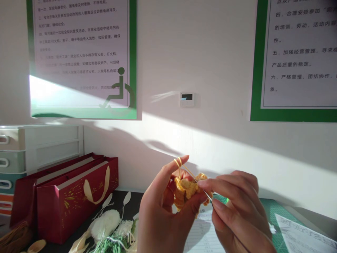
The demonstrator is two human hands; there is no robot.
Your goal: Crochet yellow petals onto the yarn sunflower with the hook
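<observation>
Head view: yellow crochetwork (190, 188) sits pinched in left hand (166, 207).

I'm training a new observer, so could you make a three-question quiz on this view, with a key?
1. Which hand holds the slim metal tool?
2. True or false: the yellow yarn loops around a finger of the left hand.
3. Fill in the colour: the paper bags beside the drawers are dark ____.

Key:
1. The right hand.
2. True.
3. Red.
</observation>
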